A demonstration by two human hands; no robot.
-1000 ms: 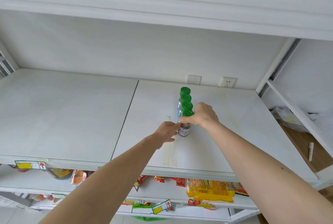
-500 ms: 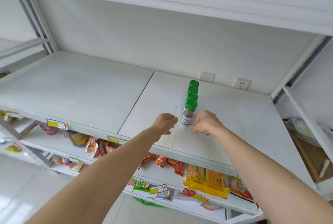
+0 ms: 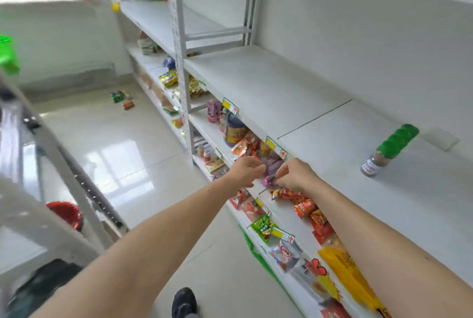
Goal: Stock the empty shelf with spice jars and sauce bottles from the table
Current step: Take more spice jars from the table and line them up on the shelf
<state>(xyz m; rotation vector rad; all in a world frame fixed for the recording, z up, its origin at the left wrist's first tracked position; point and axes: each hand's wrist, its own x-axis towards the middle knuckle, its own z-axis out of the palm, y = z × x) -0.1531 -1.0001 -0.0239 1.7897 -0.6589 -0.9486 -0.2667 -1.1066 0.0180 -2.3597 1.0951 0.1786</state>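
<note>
Standing in a tight row on the shelf [image 3: 294, 92], the jars [image 3: 389, 150] are saving space; left hand [image 3: 247, 170] and right hand [image 3: 294, 175] are hanging loosely curled, holding nothing.

Bare forearms without sleeves, and one dark shoe [image 3: 184, 301] below.

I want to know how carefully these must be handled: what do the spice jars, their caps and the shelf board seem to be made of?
Spice jars: clear glass or hard plastic, since brown powder shows through; which one is unclear. Caps: green plastic, seemingly ribbed. Shelf board: matte white, probably painted metal or laminate, with a seam between panels.
</note>
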